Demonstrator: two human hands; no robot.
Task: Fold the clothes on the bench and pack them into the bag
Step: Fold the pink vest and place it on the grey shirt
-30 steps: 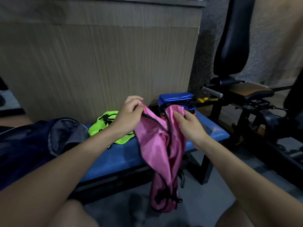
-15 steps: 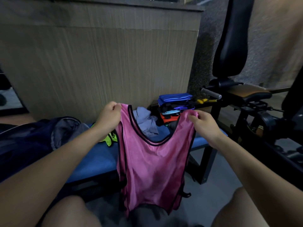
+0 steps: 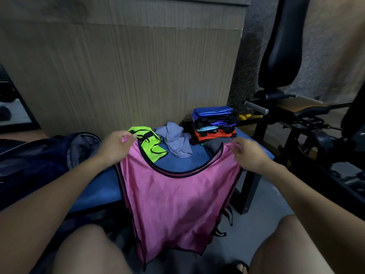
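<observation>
Pink mesh training bib with black trim now spread flat and lowered against blue padded bench edge, no longer bunched, left hand and right hand pinching its shoulder straps, so folding can start.

We see a pink vest spread open, hanging off the blue surface edge; a green vest, crumpled grey garment and folded stack lie farther back, dark bag left.
</observation>
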